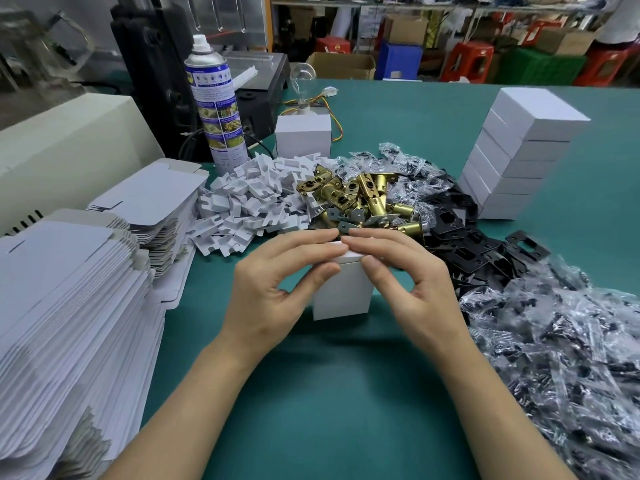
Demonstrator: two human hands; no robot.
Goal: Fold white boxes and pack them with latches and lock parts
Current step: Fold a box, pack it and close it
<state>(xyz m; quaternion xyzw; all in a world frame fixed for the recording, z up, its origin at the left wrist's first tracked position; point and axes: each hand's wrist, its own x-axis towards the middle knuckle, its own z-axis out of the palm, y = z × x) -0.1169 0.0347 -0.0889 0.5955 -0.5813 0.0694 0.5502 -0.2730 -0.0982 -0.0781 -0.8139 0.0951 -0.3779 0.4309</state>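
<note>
A small white box (pixel 341 296) stands upright on the green table (pixel 329 393) in front of me. My left hand (pixel 277 285) pinches its top edge from the left, fingers over the top and thumb on the near face. My right hand (pixel 405 282) pinches the top from the right in the same way. Just behind the box lies a heap of brass latches (pixel 360 199). White cardboard inserts (pixel 249 199) are piled left of the latches. Black strike plates (pixel 464 237) and clear bags of small parts (pixel 568 348) spread to the right.
Stacks of flat unfolded white boxes (pixel 69 299) fill the left side. A tall stack of closed white boxes (pixel 512 157) stands at the back right. A spray can (pixel 216 102), one more white box (pixel 303 135) and a glass bulb (pixel 303 81) stand at the back.
</note>
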